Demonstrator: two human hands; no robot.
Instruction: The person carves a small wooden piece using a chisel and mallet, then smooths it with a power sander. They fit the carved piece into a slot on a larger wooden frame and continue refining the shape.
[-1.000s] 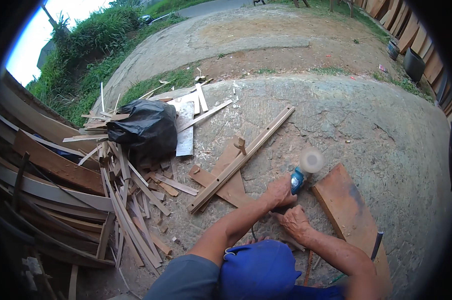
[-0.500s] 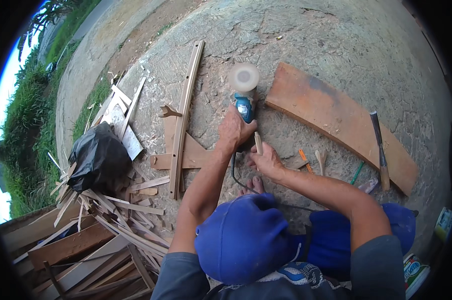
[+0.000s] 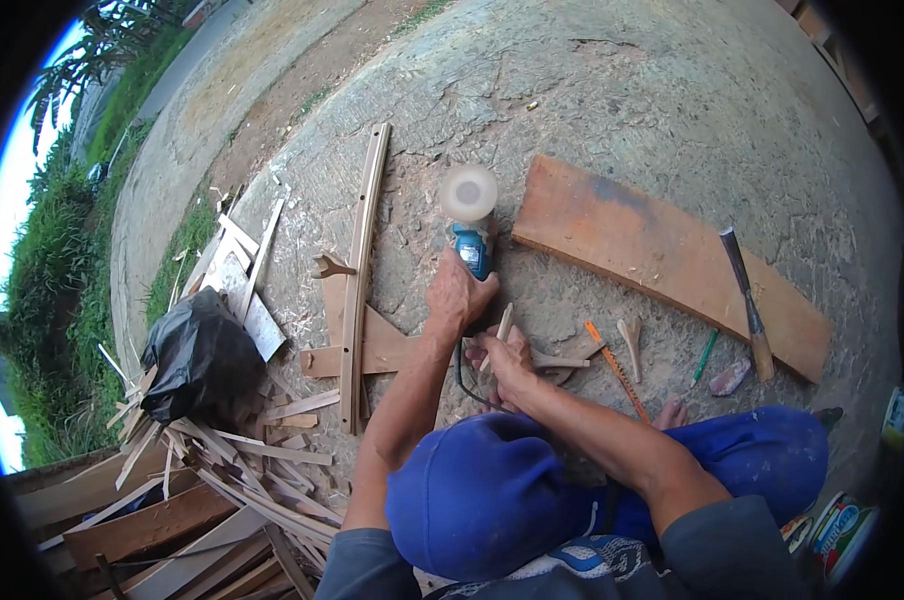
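My left hand [image 3: 460,295] grips a teal angle grinder [image 3: 472,250] with a pale, blurred round disc [image 3: 469,192] at its front. Just below and right of it, my right hand [image 3: 507,365] holds a slim pale wooden piece [image 3: 504,325] upright beside the grinder's rear. A black cord runs down past that hand. To the right lie an orange toothed tool [image 3: 612,365], a forked wooden piece [image 3: 632,350], a green pencil [image 3: 704,355] and a pinkish stone [image 3: 730,378]. A long chisel [image 3: 747,300] rests across a broad wooden plank [image 3: 622,240].
Rough concrete ground [image 3: 672,100] surrounds the work. Jointed wooden strips [image 3: 364,250] lie left of the grinder. Farther left are a black plastic bag [image 3: 202,355], heaped offcuts [image 3: 267,470] and stacked boards [image 3: 142,530]. Grass and a road line the left edge; cans sit at lower right.
The view has swung downward since a second ago. My right hand has moved back from the grinder's body and now shows a wooden piece in it. The left still grips the grinder.
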